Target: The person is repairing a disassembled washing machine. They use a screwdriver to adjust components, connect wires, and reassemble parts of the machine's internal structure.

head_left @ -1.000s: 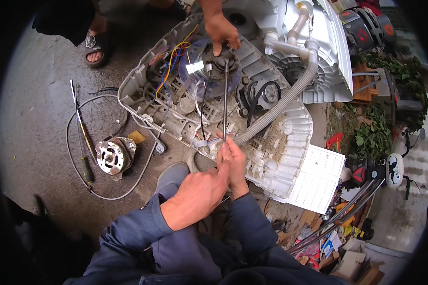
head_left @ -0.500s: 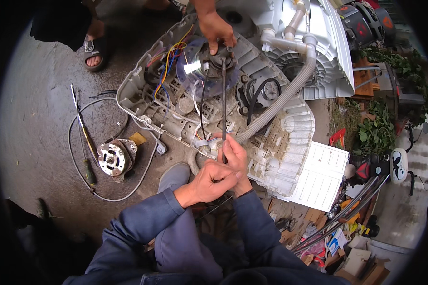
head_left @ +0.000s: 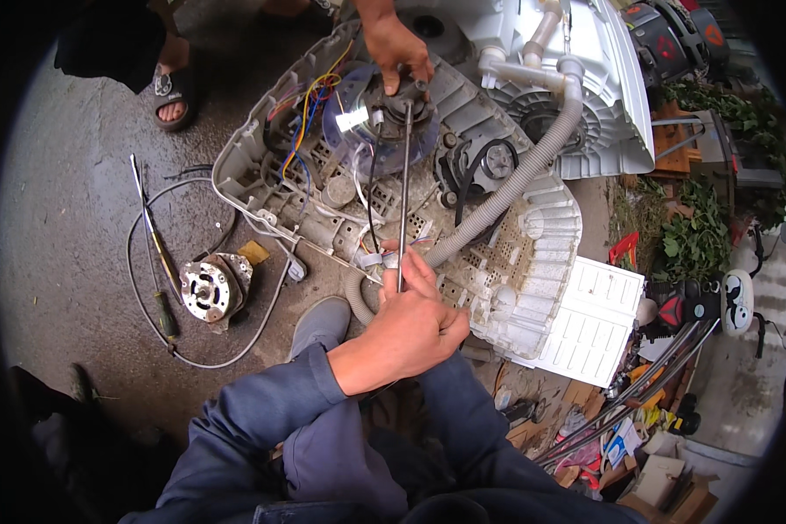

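A long metal rod tool (head_left: 405,192) reaches from my hands to a dark metal hub (head_left: 402,106) on a round translucent plate (head_left: 344,131). Fingers of my right hand (head_left: 419,276) wrap the rod near its closer end; the rest of that hand is hidden behind the left. My left hand (head_left: 402,341) is closed over the near end, covering whatever grip the tool has there. Another person's hand (head_left: 398,51) presses on the hub from the far side. Beneath lies a dirty grey-white plastic appliance base (head_left: 515,306), with coloured wires (head_left: 304,131) beside the plate.
A ribbed grey hose (head_left: 528,175) crosses the base to a white tub (head_left: 611,96). On the floor at left are a motor (head_left: 210,290), a green-handled screwdriver (head_left: 165,316) and a looped cable (head_left: 203,365). A white panel (head_left: 589,323) and clutter lie at right.
My left hand has swung right and forward over the rod's end, now covering most of my right hand. The rod's near end has shifted slightly left. The other person's hand stays put.
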A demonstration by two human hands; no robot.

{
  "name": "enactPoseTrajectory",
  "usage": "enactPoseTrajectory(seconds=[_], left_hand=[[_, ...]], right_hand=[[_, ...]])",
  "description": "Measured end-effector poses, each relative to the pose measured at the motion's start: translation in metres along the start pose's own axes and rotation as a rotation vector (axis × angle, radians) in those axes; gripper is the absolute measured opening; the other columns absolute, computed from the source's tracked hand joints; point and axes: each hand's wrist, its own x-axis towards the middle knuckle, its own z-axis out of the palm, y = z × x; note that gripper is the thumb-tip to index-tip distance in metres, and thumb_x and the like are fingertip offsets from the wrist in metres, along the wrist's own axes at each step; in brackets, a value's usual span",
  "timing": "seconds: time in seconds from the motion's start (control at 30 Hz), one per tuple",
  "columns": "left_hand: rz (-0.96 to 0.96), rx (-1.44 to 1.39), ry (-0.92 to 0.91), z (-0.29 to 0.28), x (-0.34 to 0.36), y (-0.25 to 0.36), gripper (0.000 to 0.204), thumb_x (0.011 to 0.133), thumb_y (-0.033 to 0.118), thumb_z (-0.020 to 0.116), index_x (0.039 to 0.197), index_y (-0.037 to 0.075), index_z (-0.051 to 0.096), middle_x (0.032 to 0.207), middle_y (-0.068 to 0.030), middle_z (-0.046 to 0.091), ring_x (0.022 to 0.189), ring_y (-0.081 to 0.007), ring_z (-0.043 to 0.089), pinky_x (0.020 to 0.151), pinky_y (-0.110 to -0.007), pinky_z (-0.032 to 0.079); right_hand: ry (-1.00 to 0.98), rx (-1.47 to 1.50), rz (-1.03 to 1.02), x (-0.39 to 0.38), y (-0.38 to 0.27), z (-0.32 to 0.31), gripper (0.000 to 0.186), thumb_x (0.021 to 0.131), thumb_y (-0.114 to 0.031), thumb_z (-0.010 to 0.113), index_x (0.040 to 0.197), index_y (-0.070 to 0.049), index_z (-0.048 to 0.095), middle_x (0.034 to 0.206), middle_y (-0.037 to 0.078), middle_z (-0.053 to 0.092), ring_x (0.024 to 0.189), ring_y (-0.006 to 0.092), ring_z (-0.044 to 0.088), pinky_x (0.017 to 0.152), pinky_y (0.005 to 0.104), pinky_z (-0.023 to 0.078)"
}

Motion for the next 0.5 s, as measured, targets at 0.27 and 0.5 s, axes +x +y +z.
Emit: enactPoseTrajectory(seconds=[0.27, 0.5], left_hand=[[0.034, 0.192, 0.023, 0.004, 0.005, 0.005, 0.045, 0.095, 0.020, 0.063, 0.055, 0.001, 0.062, 0.052, -0.0172, 0.056, 0.050, -0.0389, 0.051, 0.076, -0.050, 0.033], [0.023, 0.255, -0.003, 0.009, 0.003, -0.005, 0.044, 0.095, 0.024, 0.064, 0.058, 0.000, 0.067, 0.052, -0.0201, 0.057, 0.050, -0.0396, 0.052, 0.066, -0.054, 0.034]], right_hand=[[0.148, 0.111, -0.033, 0.001, 0.014, -0.003, 0.037, 0.110, -0.023, 0.049, 0.140, -0.002, 0.053, 0.115, 0.006, 0.066, 0.056, 0.0076, 0.038, 0.051, 0.0256, 0.030], [0.019, 0.214, -0.070, -0.001, 0.025, 0.008, 0.042, 0.110, -0.023, 0.047, 0.143, 0.002, 0.049, 0.117, 0.004, 0.063, 0.059, 0.0080, 0.032, 0.052, 0.0259, 0.026]])
